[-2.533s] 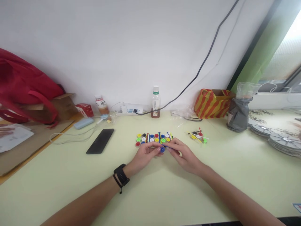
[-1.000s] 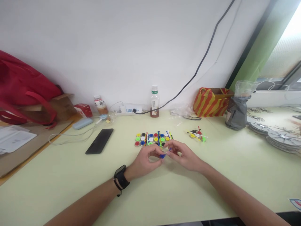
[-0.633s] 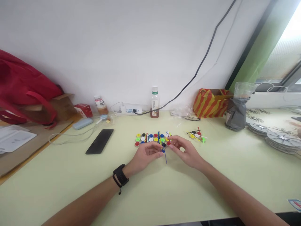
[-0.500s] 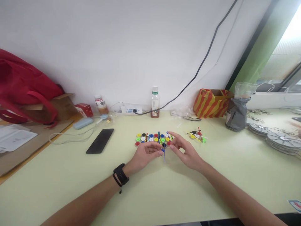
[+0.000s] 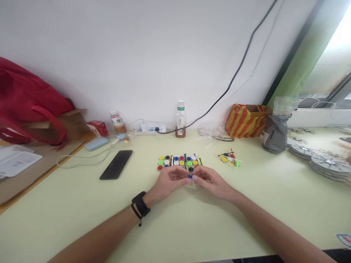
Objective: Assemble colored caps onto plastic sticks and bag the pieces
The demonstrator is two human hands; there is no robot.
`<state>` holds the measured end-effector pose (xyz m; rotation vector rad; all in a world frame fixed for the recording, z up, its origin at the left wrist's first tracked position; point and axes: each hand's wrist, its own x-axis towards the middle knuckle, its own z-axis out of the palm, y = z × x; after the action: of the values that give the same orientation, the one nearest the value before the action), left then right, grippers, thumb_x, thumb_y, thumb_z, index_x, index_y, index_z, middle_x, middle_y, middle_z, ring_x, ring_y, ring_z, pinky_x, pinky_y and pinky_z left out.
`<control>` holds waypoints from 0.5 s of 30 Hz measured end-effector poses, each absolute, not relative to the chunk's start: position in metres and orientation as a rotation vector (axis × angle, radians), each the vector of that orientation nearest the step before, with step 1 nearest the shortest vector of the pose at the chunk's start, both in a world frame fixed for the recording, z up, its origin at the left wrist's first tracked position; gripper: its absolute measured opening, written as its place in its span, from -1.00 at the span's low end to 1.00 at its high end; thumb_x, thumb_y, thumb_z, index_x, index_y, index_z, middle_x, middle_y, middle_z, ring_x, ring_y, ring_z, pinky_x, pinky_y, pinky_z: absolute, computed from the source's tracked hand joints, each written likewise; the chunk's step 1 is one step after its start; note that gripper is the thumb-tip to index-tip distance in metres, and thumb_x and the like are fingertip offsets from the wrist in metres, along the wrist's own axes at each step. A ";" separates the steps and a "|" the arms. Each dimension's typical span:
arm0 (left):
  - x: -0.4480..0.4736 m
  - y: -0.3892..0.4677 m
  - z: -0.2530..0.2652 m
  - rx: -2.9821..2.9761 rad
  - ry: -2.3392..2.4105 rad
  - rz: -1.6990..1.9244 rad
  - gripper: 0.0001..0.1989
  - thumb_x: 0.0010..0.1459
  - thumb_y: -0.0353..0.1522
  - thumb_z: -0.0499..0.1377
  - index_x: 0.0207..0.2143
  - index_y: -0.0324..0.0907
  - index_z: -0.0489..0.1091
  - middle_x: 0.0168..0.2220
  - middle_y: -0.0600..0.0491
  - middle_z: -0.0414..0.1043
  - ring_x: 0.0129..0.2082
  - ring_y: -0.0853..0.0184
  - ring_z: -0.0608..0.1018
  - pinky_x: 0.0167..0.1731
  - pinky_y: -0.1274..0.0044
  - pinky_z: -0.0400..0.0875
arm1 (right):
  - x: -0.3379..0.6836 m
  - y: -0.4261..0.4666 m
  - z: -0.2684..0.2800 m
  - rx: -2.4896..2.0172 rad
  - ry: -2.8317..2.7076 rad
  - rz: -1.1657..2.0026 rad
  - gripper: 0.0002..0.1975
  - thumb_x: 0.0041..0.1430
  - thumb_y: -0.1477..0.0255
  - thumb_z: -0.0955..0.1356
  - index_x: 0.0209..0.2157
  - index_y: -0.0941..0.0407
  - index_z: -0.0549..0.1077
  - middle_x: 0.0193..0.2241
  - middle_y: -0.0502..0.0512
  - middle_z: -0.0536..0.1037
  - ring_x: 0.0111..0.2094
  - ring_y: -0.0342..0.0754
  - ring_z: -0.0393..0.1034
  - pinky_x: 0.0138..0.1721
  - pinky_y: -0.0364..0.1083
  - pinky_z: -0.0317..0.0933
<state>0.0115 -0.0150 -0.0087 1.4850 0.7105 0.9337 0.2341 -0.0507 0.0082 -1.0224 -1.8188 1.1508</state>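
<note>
My left hand (image 5: 172,179), with a black watch (image 5: 141,203) on its wrist, pinches a small blue plastic piece (image 5: 190,176) with a thin stem pointing down. From the other side my right hand (image 5: 211,182) closes thumb and fingers on the same piece; the exact contact is partly hidden. Just beyond my fingertips lie rows of small round discs (image 5: 181,163) in yellow, red, green, white, blue and black. Thin coloured plastic sticks (image 5: 185,160) stand in bundles between the disc groups. My hands cover the near edge of this set.
Loose coloured plastic pieces (image 5: 230,158) lie to the right. A black phone (image 5: 116,164) rests at left. Along the wall stand a drink bottle (image 5: 180,120), a power strip (image 5: 156,128), a striped bag (image 5: 246,121) and a grey bag (image 5: 275,133). Stacked grey discs (image 5: 330,166) sit far right.
My right hand has moved left and slightly down, bringing its fingertips to the blue piece beside my left hand. The left hand stays nearly where it was, still pinching it.
</note>
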 end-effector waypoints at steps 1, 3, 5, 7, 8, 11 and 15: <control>0.011 -0.016 -0.009 1.500 0.705 0.933 -0.68 0.04 -0.30 0.48 -0.19 -0.23 0.55 -0.23 -0.04 0.63 -0.24 0.29 0.65 -0.12 0.44 0.58 | 0.233 -0.051 0.008 -1.011 -1.814 1.170 -0.61 0.34 0.01 0.31 -0.24 0.08 0.42 -0.37 0.02 0.42 -0.39 -0.10 0.26 -0.36 -0.12 0.21; 0.011 -0.017 -0.008 1.535 0.697 0.930 -0.69 0.05 -0.30 0.48 -0.20 -0.24 0.55 -0.24 -0.05 0.62 -0.25 0.29 0.64 -0.12 0.43 0.57 | 0.232 -0.051 0.007 -0.991 -1.794 1.209 -0.61 0.34 0.02 0.32 -0.22 0.09 0.42 -0.35 0.03 0.43 -0.38 -0.10 0.28 -0.34 -0.11 0.24; 0.012 -0.019 -0.007 1.580 0.690 0.922 -0.71 0.06 -0.30 0.47 -0.21 -0.24 0.56 -0.24 -0.04 0.61 -0.25 0.29 0.63 -0.11 0.42 0.57 | 0.232 -0.051 0.005 -0.969 -1.770 1.240 -0.62 0.32 0.03 0.34 -0.21 0.09 0.42 -0.32 0.04 0.45 -0.35 -0.09 0.30 -0.31 -0.10 0.27; 0.013 -0.021 -0.006 1.615 0.684 0.923 -0.73 0.06 -0.31 0.47 -0.22 -0.24 0.56 -0.24 -0.04 0.61 -0.24 0.29 0.62 -0.10 0.42 0.56 | 0.232 -0.050 0.003 -0.950 -1.741 1.277 -0.63 0.30 0.05 0.37 -0.22 0.09 0.42 -0.30 0.04 0.47 -0.33 -0.09 0.33 -0.30 -0.10 0.29; 0.013 -0.021 -0.006 1.622 0.683 0.925 -0.73 0.07 -0.31 0.46 -0.21 -0.24 0.56 -0.24 -0.03 0.60 -0.24 0.29 0.62 -0.10 0.42 0.56 | 0.232 -0.050 0.002 -0.941 -1.724 1.300 -0.64 0.29 0.06 0.39 -0.22 0.09 0.42 -0.30 0.04 0.47 -0.33 -0.09 0.34 -0.29 -0.10 0.30; 0.014 -0.022 -0.006 1.628 0.680 0.932 -0.72 0.08 -0.31 0.46 -0.19 -0.22 0.55 -0.22 -0.04 0.60 -0.23 0.29 0.62 -0.11 0.43 0.55 | 0.232 -0.049 0.000 -0.922 -1.693 1.339 -0.64 0.27 0.08 0.41 -0.20 0.09 0.42 -0.30 0.03 0.49 -0.34 -0.10 0.37 -0.29 -0.09 0.32; 0.014 -0.021 -0.006 1.651 0.734 0.964 -0.58 0.07 -0.27 0.46 -0.04 -0.19 0.50 -0.10 -0.08 0.57 -0.20 0.27 0.62 -0.14 0.44 0.54 | 0.237 -0.046 0.002 -1.013 -1.739 1.120 -0.64 0.30 0.06 0.37 -0.21 0.09 0.44 -0.32 0.06 0.53 -0.34 -0.07 0.39 -0.31 -0.08 0.29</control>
<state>0.0143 -0.0208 -0.0063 1.6512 0.7344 0.9639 0.2366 -0.0462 0.0017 -1.0129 -1.7393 1.1203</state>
